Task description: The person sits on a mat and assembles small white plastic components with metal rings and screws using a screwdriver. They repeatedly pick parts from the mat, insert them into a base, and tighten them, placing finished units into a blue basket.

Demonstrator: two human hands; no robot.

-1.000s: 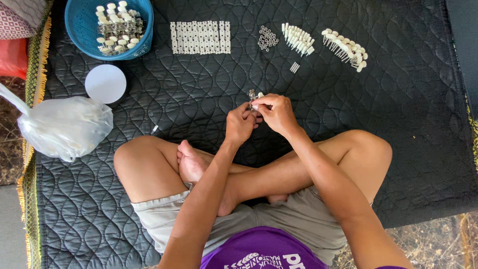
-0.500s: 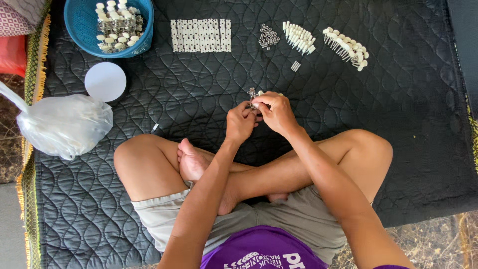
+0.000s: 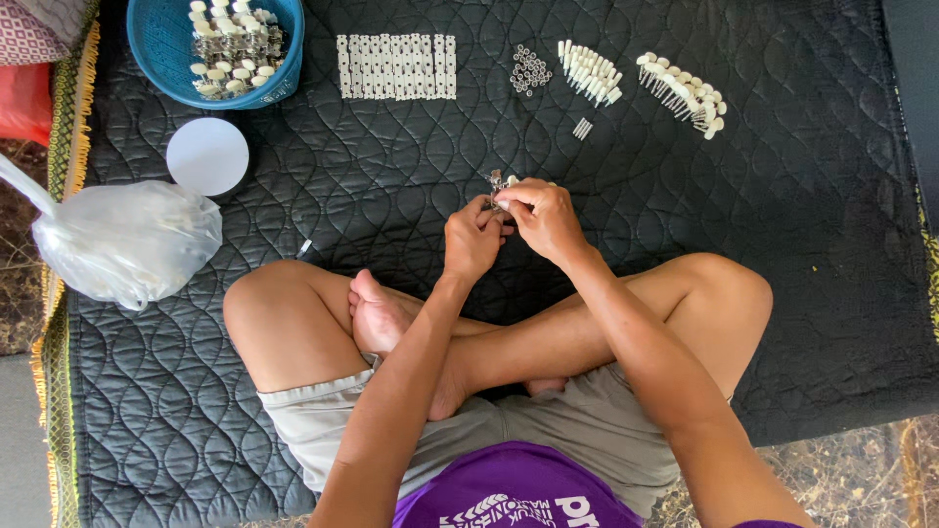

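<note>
One small metal-and-white piece (image 3: 500,183) sat pinched between both hands: left hand (image 3: 472,240) and right hand (image 3: 546,220) closed their fingertips on it. Beyond the hands lay a white strip panel (image 3: 396,66), loose white pegs (image 3: 588,71) and a blue basin (image 3: 176,59).

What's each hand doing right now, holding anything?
Left hand: fingers closed, pinching the small metal-and-white part from below.
Right hand: fingers closed on the same part from above.
</note>
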